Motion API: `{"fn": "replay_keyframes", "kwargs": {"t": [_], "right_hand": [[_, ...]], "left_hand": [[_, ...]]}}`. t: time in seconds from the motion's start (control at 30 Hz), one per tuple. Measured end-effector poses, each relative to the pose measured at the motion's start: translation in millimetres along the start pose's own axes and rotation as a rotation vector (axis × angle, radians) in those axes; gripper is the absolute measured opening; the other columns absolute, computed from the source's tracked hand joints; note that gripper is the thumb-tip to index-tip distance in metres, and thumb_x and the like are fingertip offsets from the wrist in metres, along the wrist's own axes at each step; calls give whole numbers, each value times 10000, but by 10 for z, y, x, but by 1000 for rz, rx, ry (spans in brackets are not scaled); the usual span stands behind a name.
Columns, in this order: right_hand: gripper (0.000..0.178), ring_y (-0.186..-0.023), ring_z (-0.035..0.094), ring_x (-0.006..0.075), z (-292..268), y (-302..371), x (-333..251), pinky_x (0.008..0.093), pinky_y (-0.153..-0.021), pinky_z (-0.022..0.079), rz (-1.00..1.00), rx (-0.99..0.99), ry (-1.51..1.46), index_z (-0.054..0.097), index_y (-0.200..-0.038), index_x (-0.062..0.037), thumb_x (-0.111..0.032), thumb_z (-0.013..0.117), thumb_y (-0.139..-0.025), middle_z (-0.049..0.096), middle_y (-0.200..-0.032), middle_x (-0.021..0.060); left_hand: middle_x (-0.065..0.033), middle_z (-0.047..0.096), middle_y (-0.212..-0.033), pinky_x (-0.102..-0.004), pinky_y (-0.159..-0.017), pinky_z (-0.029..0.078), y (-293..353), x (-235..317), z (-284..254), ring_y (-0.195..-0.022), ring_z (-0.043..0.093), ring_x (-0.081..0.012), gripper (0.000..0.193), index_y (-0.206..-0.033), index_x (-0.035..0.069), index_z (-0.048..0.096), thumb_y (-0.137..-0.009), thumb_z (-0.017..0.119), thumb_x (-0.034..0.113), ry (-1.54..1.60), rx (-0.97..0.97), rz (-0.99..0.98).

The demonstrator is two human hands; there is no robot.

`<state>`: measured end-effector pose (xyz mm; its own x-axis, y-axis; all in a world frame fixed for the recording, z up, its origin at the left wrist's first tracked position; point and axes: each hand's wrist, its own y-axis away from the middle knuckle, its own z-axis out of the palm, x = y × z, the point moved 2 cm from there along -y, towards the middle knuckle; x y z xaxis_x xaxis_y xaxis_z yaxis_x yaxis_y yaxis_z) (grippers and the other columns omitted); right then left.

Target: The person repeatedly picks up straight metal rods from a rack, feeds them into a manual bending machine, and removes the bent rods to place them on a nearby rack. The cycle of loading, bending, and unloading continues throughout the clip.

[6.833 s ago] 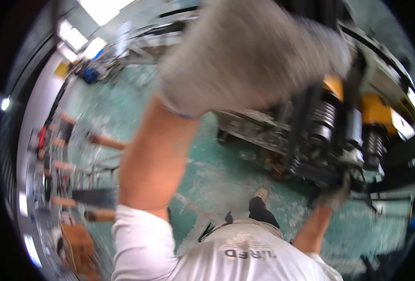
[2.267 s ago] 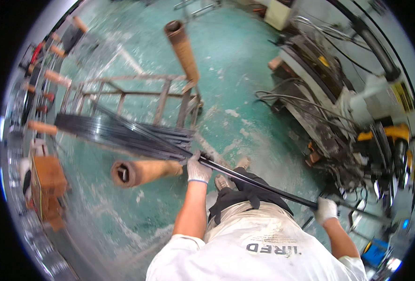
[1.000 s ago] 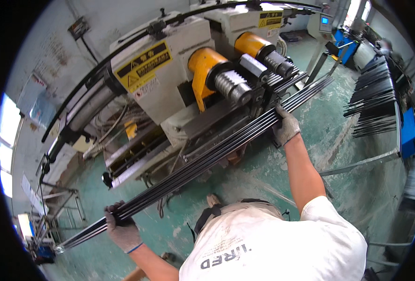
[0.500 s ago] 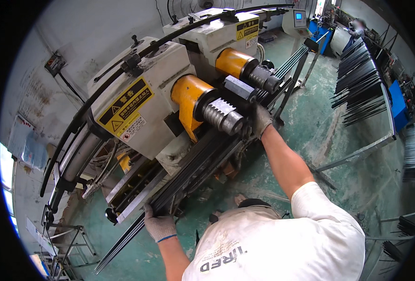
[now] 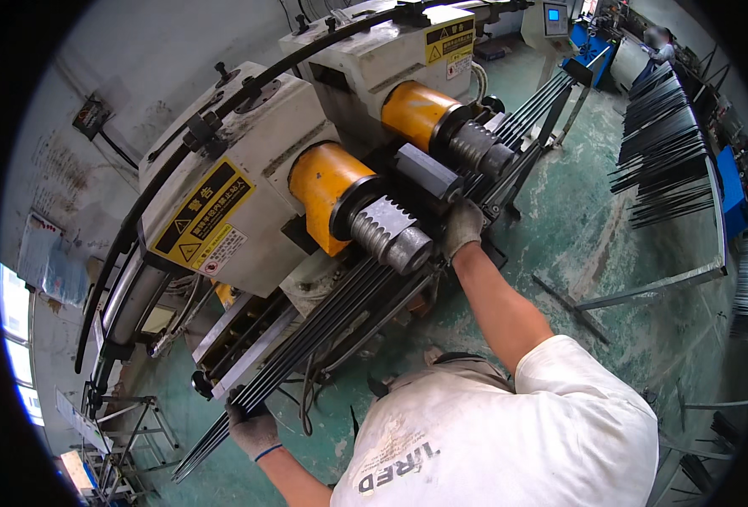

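A bundle of long, thin dark metal rods (image 5: 323, 321) runs slantwise below a machine, from the lower left up to the far right. My left hand (image 5: 253, 428), in a grey knit glove with a blue cuff edge, is closed round the rods near their lower-left end. My right hand (image 5: 463, 226), gloved as well, grips the bundle further up; some of its fingers are hidden. Just above it sits a grey hexagonal block (image 5: 428, 171). On either side of that block stick out a nearer ridged steel roller (image 5: 391, 234) and a farther ridged roller (image 5: 478, 149).
The white machine housing (image 5: 230, 186) carries orange collars (image 5: 327, 188). A rack with dark rods (image 5: 661, 152) stands at the right. Behind it a person (image 5: 659, 49) is at work. A control box with a lit screen (image 5: 554, 17) stands at the back.
My left hand has moved left and down along the rods. My right hand has shifted slightly left. The rods now lie more spread out below the machine, and the whole view has turned a little.
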<state>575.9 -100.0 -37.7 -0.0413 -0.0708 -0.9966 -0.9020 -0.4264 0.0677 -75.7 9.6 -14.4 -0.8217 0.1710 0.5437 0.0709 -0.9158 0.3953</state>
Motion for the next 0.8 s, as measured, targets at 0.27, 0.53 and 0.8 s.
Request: {"fn": "replay_keyframes", "kwargs": {"t": [0.27,0.53,0.8], "right_hand": [[252,-889,710,166,-19,244,-226,324,-797,553,153,71,-416,784,-1063,-96,-323,675,-1077,774,-1020,19],[357,-1068,716,184,-597,676,-172,351,-953,560,102,132,-495,761,-1285,-13,-307,681,-1100,768,-1204,54],[513,-1244,696,244,-1124,800,747,382,-1112,516,315,233,-404,661,-1470,50,-310,698,-1107,726,-1427,105]], "left_hand": [[-150,782,-1281,-469,-1185,522,219,-757,623,-1251,713,-304,305,-1272,-5,747,-1133,619,234,-92,-220,-30],[-130,779,-1318,-510,-1164,549,194,-760,576,-1278,714,-310,319,-1314,37,747,-1139,610,266,-9,-183,6],[-112,777,-1275,-482,-1099,567,245,-813,603,-1233,715,-290,329,-1303,50,728,-1158,587,310,-49,-113,69]]}}
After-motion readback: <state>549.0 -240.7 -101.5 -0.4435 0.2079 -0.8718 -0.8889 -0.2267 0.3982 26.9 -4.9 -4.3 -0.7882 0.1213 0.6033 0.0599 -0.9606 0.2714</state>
